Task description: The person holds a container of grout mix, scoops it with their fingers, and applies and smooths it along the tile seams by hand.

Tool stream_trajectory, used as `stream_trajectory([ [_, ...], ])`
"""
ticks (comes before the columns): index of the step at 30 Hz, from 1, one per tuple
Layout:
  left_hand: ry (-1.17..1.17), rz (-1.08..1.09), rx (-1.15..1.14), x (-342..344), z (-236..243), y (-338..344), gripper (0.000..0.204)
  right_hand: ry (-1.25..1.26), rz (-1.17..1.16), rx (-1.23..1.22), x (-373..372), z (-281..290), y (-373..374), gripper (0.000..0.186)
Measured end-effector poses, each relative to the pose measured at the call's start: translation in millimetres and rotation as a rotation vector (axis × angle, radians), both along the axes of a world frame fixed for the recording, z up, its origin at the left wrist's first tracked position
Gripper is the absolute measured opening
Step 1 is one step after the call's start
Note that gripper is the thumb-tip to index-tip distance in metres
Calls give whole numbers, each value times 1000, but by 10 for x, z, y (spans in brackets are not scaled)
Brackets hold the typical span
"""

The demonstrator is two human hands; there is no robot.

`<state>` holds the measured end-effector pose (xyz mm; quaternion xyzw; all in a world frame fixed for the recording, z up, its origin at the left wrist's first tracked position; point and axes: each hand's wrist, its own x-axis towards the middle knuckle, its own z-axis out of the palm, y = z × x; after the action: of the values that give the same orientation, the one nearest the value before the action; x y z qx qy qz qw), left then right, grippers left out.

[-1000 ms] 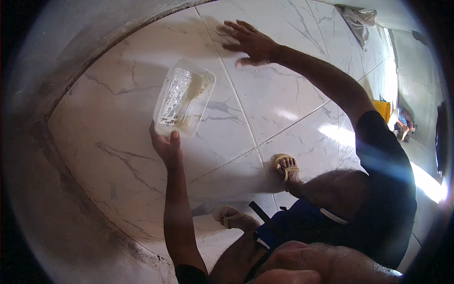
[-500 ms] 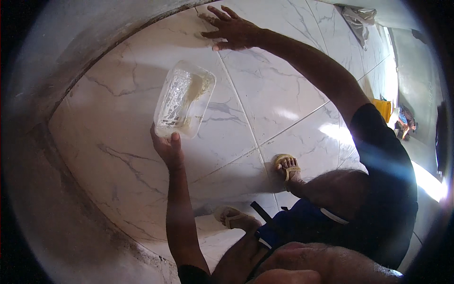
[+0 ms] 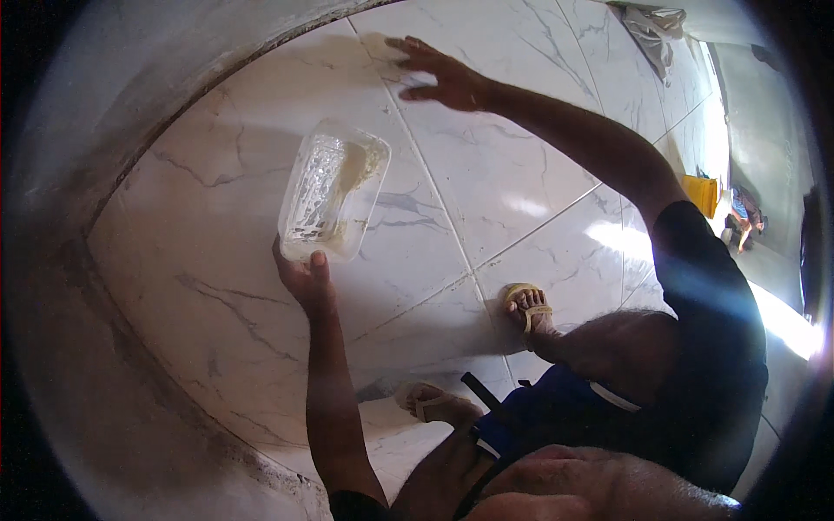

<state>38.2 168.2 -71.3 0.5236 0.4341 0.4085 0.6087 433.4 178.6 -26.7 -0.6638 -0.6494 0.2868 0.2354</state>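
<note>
My left hand (image 3: 307, 276) grips the near end of a clear plastic tub (image 3: 365, 227), thumb over the rim and fingers underneath. Wet whitish paste coats the inside of the tub, thickest along its right side. Out ahead and to the right of the tub, my right hand (image 3: 447, 76) is open above the tiles with its fingers spread. Nothing is in it. A tile joint with pale smears runs just under that hand.
Marble-patterned white tiles (image 3: 417, 286) cover the floor. A rough grey wall (image 3: 65, 295) curves along the left. My sandalled feet (image 3: 532, 313) are below. A crumpled grey sheet (image 3: 656, 35), a yellow container (image 3: 700, 195) and another person (image 3: 745, 215) are at the right.
My right hand has lifted off the tile joint and moved slightly toward me and to the right. The tub has shifted a little nearer in my left hand.
</note>
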Motion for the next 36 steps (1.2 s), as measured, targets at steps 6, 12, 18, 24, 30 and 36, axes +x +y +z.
stream_trajectory([
  [6,30,0,-3,-36,-54,8,96,-603,-63,117,116,-60,532,67],
  [12,6,-8,-11,7,19,6,93,-1011,-24,184,-114,24,687,57],
  [18,8,-15,20,-11,-27,16,92,-1119,-8,84,-264,80,750,53],
  [24,6,2,-8,-7,-18,12,92,-1347,110,118,-333,197,736,42],
  [30,-10,-22,-30,-6,13,30,93,-1703,410,56,-283,336,761,24],
  [36,-3,-33,-39,-51,22,14,89,-1413,556,-563,-451,650,1048,42],
])
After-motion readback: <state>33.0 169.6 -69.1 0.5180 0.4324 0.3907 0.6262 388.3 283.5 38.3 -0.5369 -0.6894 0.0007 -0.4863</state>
